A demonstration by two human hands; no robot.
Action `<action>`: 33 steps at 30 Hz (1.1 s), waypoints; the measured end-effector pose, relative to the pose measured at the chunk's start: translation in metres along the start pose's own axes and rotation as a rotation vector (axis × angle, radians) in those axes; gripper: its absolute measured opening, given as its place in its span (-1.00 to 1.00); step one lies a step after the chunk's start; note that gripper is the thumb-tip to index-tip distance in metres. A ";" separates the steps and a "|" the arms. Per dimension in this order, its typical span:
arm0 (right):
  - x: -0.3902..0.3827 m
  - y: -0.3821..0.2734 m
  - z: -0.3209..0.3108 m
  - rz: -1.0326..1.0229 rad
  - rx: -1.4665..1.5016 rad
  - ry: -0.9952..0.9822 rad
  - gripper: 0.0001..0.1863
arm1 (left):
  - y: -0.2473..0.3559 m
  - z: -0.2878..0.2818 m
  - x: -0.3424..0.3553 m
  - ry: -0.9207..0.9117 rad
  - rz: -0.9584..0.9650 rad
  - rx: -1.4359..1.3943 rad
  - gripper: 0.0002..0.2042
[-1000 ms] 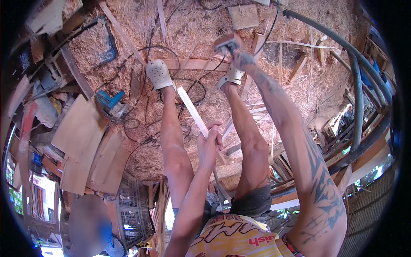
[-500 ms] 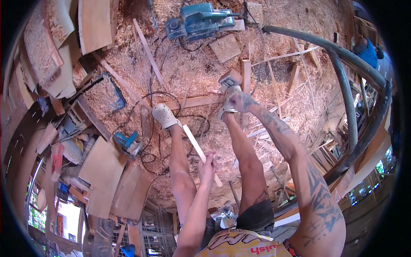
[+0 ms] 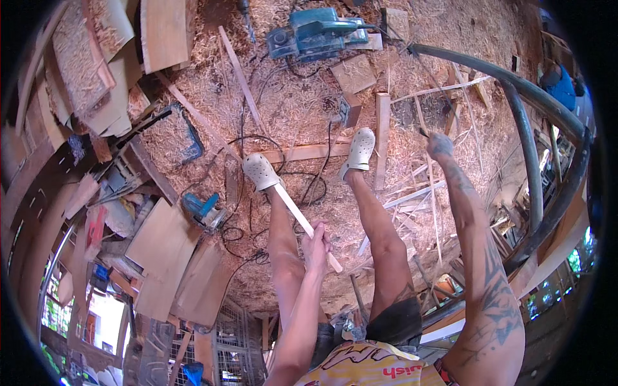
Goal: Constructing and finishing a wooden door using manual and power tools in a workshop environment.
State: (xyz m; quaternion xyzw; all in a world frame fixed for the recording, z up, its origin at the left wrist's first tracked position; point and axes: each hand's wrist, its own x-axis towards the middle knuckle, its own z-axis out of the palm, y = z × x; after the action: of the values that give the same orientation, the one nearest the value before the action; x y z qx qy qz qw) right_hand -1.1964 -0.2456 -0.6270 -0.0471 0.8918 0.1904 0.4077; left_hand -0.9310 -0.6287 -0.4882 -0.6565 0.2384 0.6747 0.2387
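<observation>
My left hand (image 3: 315,246) is closed around a long, pale wooden strip (image 3: 296,211) near its lower end. The strip slants up and left between my legs, its upper end close to my left clog (image 3: 260,171). Out to the right, my right hand (image 3: 440,147) is closed like a fist above the shavings. A small dark tip sticks out from it, but what it belongs to is too small to make out. My right clog (image 3: 361,148) stands beside an upright wooden piece (image 3: 382,138) and a small wooden block (image 3: 350,109).
Wood shavings (image 3: 296,116) cover the ground. A teal electric planer (image 3: 318,35) lies ahead, and a smaller blue power tool (image 3: 203,211) at left. Black cords (image 3: 241,235) loop around my feet. Boards (image 3: 161,257) crowd the left; a curved dark pipe frame (image 3: 524,154) arches at right.
My right hand has moved from beside my right clog outward to the right. My left hand keeps the wooden strip. The whole view has shifted slightly right.
</observation>
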 end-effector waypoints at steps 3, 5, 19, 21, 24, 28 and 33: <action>-0.018 0.089 -0.009 0.204 0.015 -0.093 -0.74 | -0.013 0.015 -0.005 -0.037 -0.058 -0.019 -0.81; -0.017 0.094 -0.016 0.253 0.018 -0.134 -0.72 | -0.022 0.012 -0.001 -0.049 -0.073 0.007 -0.82; 0.058 -0.233 -0.039 -0.338 0.590 0.113 -0.73 | -0.020 0.016 -0.007 -0.053 0.005 -0.107 -0.80; 0.026 -0.277 -0.014 -0.551 0.584 0.064 -0.73 | -0.020 0.012 -0.014 -0.009 0.014 -0.129 -0.80; -0.046 -0.346 -0.005 -0.697 0.479 -0.103 -0.72 | -0.014 0.000 -0.024 0.011 0.043 -0.254 -0.80; -0.096 -0.393 0.000 -0.840 0.432 -0.156 -0.72 | -0.005 -0.005 -0.032 0.003 0.215 -0.386 -0.80; -0.095 -0.460 0.023 -0.866 0.426 -0.228 -0.74 | -0.011 -0.025 -0.005 0.116 0.299 -0.483 -0.81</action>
State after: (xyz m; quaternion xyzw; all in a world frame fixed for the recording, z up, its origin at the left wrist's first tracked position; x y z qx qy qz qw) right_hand -1.0071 -0.6680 -0.7091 -0.3077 0.7592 -0.1788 0.5449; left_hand -0.9050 -0.6364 -0.4842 -0.6895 0.1781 0.7009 -0.0408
